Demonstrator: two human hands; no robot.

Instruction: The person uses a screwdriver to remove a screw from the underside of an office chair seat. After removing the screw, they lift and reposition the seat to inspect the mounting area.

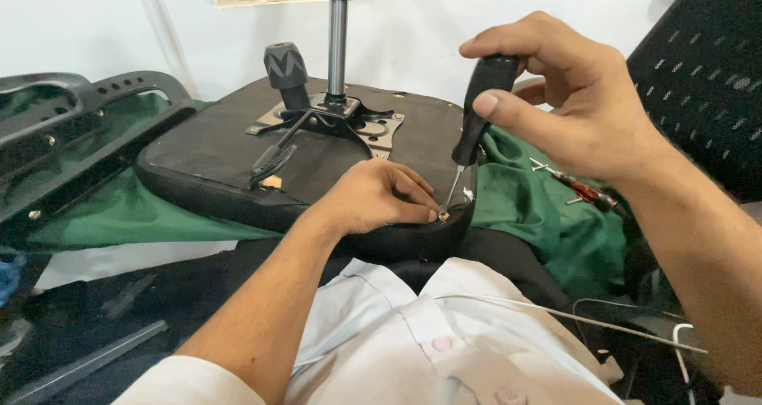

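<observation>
Working at the near rim of the upturned chair seat, you have little spare room: the screw spot sits right at the seat's front edge, just above your white shirt. Behind it, the metal mechanism plate with its gas-lift column and grey-capped lever stands near the middle of the seat, well apart from your hands. To your left a black plastic chair part lies on green cloth; to your right the cloth carries a red-handled tool, with a mesh chair back beyond it. The open space is mostly above the seat and toward you.

Your right hand is wrapped around the black handle of a screwdriver, thumb laid across its front and fingers curled over the top. The shaft slants down and to the left, its tip meeting the small fastener at the seat's edge. Your left hand rests palm down on the seat fabric, fingertips pinched lightly together at the fastener beside the tip; whether they actually grip it is too small to tell.

Your right forearm comes in steeply from the lower right, wrist raised high. Your left forearm runs up from the lower left, low and nearly flat against the seat.
</observation>
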